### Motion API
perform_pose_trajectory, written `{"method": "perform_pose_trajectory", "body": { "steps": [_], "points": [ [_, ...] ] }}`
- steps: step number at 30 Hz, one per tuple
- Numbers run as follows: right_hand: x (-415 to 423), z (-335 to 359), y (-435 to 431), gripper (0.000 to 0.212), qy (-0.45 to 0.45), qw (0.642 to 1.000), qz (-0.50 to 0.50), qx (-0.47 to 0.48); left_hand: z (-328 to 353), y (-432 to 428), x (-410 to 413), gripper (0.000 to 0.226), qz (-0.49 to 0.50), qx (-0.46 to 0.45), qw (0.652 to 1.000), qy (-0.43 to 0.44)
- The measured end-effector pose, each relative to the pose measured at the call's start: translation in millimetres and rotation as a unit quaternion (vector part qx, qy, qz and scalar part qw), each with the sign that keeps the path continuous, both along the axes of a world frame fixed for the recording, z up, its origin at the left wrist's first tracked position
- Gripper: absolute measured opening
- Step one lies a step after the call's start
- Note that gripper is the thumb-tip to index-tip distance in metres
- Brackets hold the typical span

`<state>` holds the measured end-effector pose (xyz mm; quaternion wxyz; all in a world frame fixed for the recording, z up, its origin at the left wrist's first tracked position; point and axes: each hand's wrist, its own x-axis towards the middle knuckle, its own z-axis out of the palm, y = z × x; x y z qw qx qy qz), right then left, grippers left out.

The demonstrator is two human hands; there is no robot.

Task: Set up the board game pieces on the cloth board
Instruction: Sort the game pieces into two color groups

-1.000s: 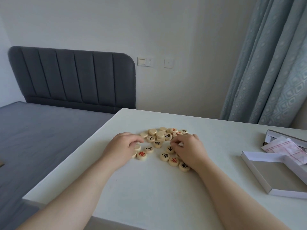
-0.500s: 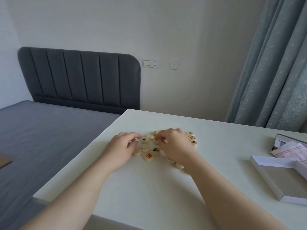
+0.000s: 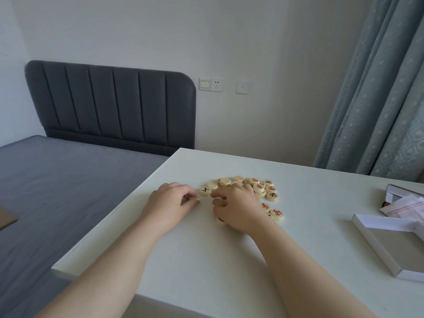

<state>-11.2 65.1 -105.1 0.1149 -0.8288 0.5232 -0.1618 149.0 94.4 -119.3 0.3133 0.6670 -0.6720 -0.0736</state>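
Several round wooden game pieces (image 3: 259,187) with red or black characters lie in a loose heap on the white table (image 3: 206,260). My left hand (image 3: 171,203) sits at the heap's left edge with curled fingers pinching a piece. My right hand (image 3: 238,206) lies over the middle of the heap, its fingers curled round a piece (image 3: 219,202) that shows under them. More pieces are hidden beneath both hands. The folded cloth board (image 3: 406,206), white with red lines, lies at the far right on the box.
An open white cardboard box (image 3: 387,246) and its lid sit at the table's right edge. A grey bed (image 3: 57,191) with a padded headboard stands to the left of the table. Blue-grey curtains (image 3: 378,99) hang at the back right.
My right hand has slid left across the heap toward my left hand and closed round a piece. The view has shifted slightly, so the table sits further right and lower.
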Motion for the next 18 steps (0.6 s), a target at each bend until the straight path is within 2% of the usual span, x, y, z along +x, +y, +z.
{"method": "perform_pose_trajectory", "body": {
  "steps": [6, 8, 10, 13, 16, 18],
  "points": [
    [-0.2, 1.8, 0.1, 0.021, -0.011, 1.000, -0.010, -0.007, 0.7, -2.0, -3.4, 0.029, 0.017, 0.003, 1.000, -0.009],
    [0.8, 1.8, 0.2, 0.028, -0.024, 0.999, -0.019, -0.014, 1.0, -2.0, -3.8, 0.030, 0.043, 0.014, 0.998, -0.031],
    [0.4, 1.2, -1.6, 0.035, -0.033, 0.999, -0.037, -0.020, 1.1, -2.3, -3.5, 0.026, 0.072, 0.024, 0.996, -0.036],
    [-2.1, -2.2, -6.9, 0.032, -0.018, 0.997, -0.062, -0.033, 1.1, -2.9, -3.7, 0.019, 0.090, 0.034, 0.994, -0.043],
    [-3.2, -2.5, -9.1, 0.022, -0.012, 0.997, -0.072, -0.040, 1.3, -2.7, -4.6, 0.018, 0.079, 0.031, 0.995, -0.045],
    [-6.5, 1.9, -10.6, 0.020, -0.050, 0.994, -0.081, -0.051, 1.4, -2.5, -4.6, 0.018, 0.057, 0.024, 0.997, -0.047]
  ]
}}
